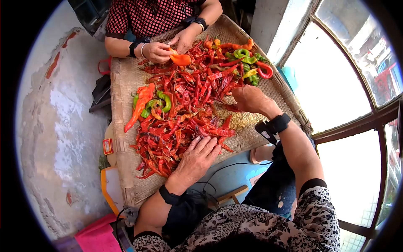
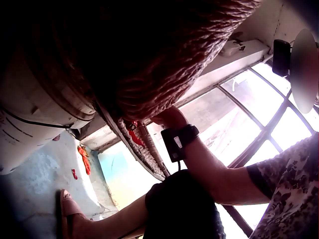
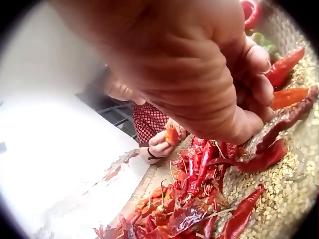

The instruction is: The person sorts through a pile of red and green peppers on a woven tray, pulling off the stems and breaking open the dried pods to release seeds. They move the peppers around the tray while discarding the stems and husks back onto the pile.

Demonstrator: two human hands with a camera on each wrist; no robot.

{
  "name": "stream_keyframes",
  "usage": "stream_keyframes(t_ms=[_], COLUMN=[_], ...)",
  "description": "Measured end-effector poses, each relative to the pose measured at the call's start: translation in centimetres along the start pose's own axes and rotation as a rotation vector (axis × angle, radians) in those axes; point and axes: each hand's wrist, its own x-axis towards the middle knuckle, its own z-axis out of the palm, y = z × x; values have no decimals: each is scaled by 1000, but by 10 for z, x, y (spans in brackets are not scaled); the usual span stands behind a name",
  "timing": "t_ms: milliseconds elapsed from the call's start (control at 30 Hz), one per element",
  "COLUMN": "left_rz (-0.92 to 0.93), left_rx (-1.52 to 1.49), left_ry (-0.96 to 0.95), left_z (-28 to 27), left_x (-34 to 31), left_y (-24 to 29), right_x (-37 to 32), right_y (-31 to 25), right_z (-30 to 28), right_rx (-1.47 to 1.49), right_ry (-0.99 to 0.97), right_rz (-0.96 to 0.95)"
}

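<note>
My left hand (image 1: 197, 156) rests with its fingers extended on the near edge of a heap of dried red chili peppers (image 1: 163, 136). In the left wrist view the back of that hand (image 2: 164, 64) fills the top and its fingers are hidden. My right hand (image 1: 254, 100) is low over yellow seeds (image 1: 235, 119) at the tray's right side. The right wrist view shows that hand's fingers (image 3: 261, 89) curled beside a red chili (image 3: 285, 67) and an orange one (image 3: 290, 97). I cannot tell whether they grip either one.
A woven tray (image 1: 118, 101) bears the chilies. Fresh green peppers (image 1: 166, 101) lie at left, more green ones (image 1: 243, 54) at the far right. Across the tray another person's hand (image 1: 157, 52) holds an orange pepper (image 1: 180, 59). A wall stands left, a window (image 1: 331, 80) right.
</note>
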Motion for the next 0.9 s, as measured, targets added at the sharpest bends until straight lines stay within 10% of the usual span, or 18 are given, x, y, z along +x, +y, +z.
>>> stream_keyframes(t_ms=[167,467,667,767,900], left_rz=[-3,-8,-5,-3,-5], left_rx=[-7,-14,-15,-27,-23], left_ry=[-16,-18,-19,-16,-17], left_z=[-1,-1,-2,0,1], left_x=[-1,0,1,-2,-1], left_y=[2,0,0,1,0], right_x=[1,-8,-2,7,4], right_y=[23,3,11,11,11], right_z=[-16,13,-19,-28,-9], right_rx=[451,-117,329,888,344], right_ry=[29,-227,-223,342,135], right_rz=[73,29,46,298,110])
